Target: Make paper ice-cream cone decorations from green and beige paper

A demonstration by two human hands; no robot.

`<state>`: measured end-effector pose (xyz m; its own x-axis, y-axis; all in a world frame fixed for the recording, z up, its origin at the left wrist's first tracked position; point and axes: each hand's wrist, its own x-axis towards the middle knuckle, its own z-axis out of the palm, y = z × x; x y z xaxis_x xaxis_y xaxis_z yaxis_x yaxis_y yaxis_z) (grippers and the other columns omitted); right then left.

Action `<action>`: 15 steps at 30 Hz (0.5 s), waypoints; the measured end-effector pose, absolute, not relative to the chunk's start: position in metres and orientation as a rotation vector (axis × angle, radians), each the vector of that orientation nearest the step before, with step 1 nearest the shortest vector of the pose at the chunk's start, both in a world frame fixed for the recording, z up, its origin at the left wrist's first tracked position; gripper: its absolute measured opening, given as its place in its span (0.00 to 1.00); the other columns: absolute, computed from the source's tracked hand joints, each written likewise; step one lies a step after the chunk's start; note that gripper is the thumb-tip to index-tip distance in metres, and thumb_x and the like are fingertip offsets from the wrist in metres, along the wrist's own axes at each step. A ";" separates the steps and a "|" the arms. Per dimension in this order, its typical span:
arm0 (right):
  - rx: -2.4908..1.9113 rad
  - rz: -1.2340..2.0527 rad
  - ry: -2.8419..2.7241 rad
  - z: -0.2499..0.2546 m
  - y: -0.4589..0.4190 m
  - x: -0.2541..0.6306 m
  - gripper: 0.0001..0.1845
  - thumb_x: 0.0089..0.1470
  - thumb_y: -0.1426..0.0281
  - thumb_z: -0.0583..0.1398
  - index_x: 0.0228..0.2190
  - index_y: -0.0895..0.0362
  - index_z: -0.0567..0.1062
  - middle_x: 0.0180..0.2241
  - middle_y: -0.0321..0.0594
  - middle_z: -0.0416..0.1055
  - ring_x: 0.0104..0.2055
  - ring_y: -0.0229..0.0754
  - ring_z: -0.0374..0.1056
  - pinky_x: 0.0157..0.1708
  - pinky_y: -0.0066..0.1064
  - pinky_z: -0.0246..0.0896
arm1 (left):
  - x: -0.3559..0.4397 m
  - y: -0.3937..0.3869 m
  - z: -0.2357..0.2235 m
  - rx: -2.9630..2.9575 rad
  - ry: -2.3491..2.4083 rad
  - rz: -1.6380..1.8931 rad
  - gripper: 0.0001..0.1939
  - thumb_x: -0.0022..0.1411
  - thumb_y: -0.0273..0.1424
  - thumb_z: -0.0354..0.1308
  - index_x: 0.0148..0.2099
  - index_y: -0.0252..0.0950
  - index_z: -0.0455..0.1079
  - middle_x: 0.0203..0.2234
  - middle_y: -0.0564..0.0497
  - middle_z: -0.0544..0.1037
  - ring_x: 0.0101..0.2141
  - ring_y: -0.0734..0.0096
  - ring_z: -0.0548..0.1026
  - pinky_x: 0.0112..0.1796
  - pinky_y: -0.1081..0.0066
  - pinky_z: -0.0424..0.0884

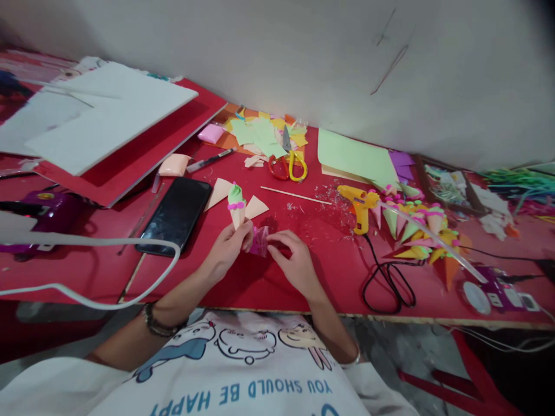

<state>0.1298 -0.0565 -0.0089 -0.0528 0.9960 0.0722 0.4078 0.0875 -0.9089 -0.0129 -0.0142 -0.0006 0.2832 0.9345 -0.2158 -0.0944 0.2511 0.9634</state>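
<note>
My left hand [232,245] pinches a small paper ice cream cone [237,214] by its tip. The cone stands upright, with a green swirled top and a bright pink band round its rim. Beside it, a small clear plastic bag [259,241] with something bright pink inside lies between my two hands. My right hand [292,260] has its thumb and fingertips closed on the right edge of that bag. Cut pieces of peach paper [256,208] lie just behind the cone, and a thin wooden stick [296,195] rests farther back.
A black phone [177,214] lies at left. Scissors [288,159] rest near paper scraps at the back. To the right are a yellow glue gun [359,208] with a looped black cable and a pile of finished paper cones [416,225]. A white cable [169,260] arcs across the left.
</note>
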 end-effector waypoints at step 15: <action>-1.609 0.792 -1.867 -0.019 -0.050 0.124 0.08 0.45 0.75 0.56 0.30 0.55 0.72 0.31 0.36 0.67 0.34 0.38 0.61 0.37 0.30 0.52 | -0.018 -0.014 -0.006 1.058 0.963 0.903 0.14 0.59 0.32 0.42 0.22 0.35 0.53 0.12 0.59 0.55 0.16 0.79 0.56 0.22 0.76 0.55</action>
